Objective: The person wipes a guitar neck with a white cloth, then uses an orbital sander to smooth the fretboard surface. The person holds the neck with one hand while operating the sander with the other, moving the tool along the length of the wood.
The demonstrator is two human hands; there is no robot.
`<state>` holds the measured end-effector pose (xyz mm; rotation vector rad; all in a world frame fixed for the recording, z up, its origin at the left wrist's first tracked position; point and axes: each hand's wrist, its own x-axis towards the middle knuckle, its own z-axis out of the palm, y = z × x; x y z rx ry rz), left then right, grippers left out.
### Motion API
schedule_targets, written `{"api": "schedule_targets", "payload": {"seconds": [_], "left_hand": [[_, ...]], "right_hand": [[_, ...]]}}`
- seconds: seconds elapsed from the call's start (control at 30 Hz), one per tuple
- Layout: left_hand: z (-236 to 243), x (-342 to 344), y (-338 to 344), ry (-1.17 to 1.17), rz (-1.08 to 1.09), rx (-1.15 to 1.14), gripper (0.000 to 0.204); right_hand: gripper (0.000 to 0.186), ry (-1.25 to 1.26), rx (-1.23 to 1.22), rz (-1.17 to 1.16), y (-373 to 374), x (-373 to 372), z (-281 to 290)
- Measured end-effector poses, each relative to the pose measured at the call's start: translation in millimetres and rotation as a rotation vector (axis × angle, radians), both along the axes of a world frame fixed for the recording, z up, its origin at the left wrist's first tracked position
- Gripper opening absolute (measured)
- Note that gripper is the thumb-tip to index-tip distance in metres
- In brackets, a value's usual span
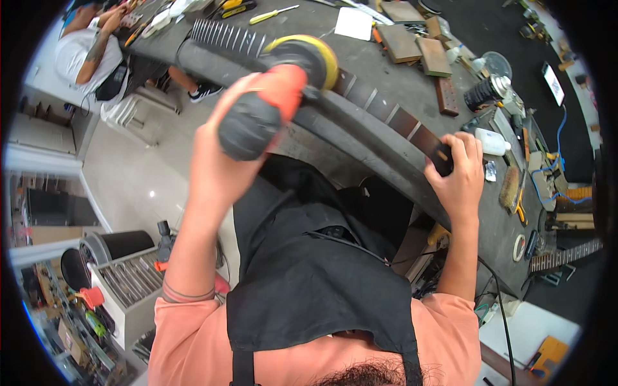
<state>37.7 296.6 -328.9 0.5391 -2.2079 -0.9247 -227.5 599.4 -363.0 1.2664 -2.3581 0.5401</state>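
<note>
My left hand (222, 170) is wrapped round an orange and black handheld polisher (286, 87), slightly smeared by motion. Its round yellow-edged pad (332, 61) lies over the middle of a long dark fretted guitar neck (399, 122). Whether the pad presses on the wood I cannot tell. The neck runs along the near edge of the grey workbench (360, 145), its frets showing on both sides of the polisher. At the neck's right end my right hand (462, 170) is closed round the tip, thumb on the near side and fingers over the far side.
Wooden blocks (400, 45), a spray can (486, 93), a white bottle (492, 141) and a brush (510, 186) lie on the bench's right part. A yellow screwdriver (273, 14) is at the back. Another person (87, 58) works at far left. A black cable (505, 309) hangs lower right.
</note>
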Motion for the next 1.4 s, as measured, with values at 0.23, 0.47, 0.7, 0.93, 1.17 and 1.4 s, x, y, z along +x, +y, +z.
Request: {"api": "schedule_targets", "payload": {"seconds": [0.23,0.47,0.7,0.93,1.17,1.4], "left_hand": [[-26.4,53.3,-70.9,0.078,0.271,0.375,0.038],[-28.6,62.4,-97.6,0.170,0.277,0.471,0.040],[-32.2,59.4,-102.7,0.187,0.228,0.645,0.043],[-34.3,61.9,-107.6,0.191,0.202,0.723,0.040],[-29.9,48.7,-102.0,0.240,0.162,0.795,0.036],[-16.8,77.5,-87.5,0.101,0.160,0.630,0.036]], "right_hand": [[0.049,-0.208,0.137,-0.199,127.8,-22.9,22.0],[0.055,-0.360,0.287,-0.344,200.5,-39.3,38.8],[0.060,-0.623,0.556,-0.466,217.4,-43.8,57.1],[0.082,-0.565,0.506,-0.622,201.0,-39.3,72.0],[0.086,-0.521,0.347,0.043,-70.0,-27.1,46.5],[0.062,-0.353,0.482,0.187,-97.3,-29.3,15.6]]}}
